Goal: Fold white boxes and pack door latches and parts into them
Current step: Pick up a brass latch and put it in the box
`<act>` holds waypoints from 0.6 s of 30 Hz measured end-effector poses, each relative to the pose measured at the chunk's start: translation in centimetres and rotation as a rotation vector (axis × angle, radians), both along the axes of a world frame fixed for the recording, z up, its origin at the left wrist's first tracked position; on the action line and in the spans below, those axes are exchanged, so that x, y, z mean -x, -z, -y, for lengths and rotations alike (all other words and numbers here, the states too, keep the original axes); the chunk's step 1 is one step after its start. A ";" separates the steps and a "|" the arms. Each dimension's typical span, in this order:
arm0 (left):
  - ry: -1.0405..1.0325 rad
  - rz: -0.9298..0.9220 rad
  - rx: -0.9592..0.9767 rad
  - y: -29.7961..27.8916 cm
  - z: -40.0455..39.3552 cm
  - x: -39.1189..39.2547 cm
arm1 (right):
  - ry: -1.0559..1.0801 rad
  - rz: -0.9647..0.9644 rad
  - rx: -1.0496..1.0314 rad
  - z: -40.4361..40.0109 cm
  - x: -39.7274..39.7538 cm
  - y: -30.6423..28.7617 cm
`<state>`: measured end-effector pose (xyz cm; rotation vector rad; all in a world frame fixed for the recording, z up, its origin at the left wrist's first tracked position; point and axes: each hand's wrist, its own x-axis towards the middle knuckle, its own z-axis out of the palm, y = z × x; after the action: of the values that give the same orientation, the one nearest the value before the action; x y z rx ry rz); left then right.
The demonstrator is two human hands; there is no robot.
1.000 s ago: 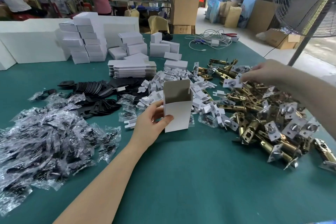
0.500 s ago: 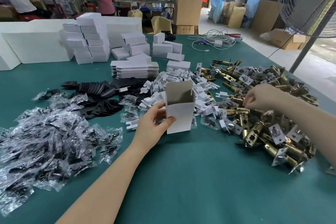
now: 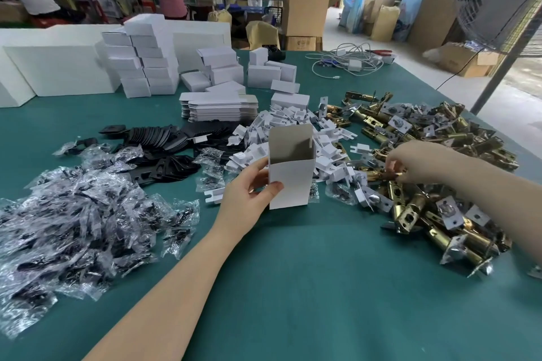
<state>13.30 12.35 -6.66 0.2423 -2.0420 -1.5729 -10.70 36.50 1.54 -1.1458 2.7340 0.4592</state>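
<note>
A folded white box [image 3: 290, 182] stands upright on the green table [image 3: 322, 287], its top flap open. My left hand [image 3: 249, 193] grips the box's left side, thumb on the front face. My right hand [image 3: 416, 160] rests on the near left edge of a heap of brass door latches [image 3: 434, 184], its fingers pinched on one brass latch [image 3: 378, 175] that lies in the pile. Small white card inserts [image 3: 296, 129] are heaped behind the box.
Bagged parts in clear plastic [image 3: 73, 220] cover the left. Black plates [image 3: 164, 149] lie behind them. Flat box blanks [image 3: 220, 107] and stacks of finished white boxes [image 3: 143, 61] stand further back. Cables [image 3: 349, 63] lie far right. Two people work at a rear bench.
My right hand has come back from the far side of the latch pile toward the box and closed on a latch. The left hand and box have stayed in place.
</note>
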 end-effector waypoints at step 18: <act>-0.016 0.049 -0.005 -0.3 -0.5 -0.2 | -0.240 0.203 0.742 3.6 -7.1 -12.8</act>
<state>13.49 12.80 -6.41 0.3013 -2.0680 -1.5775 -3.59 32.93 14.37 -1.5627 2.6392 -0.6826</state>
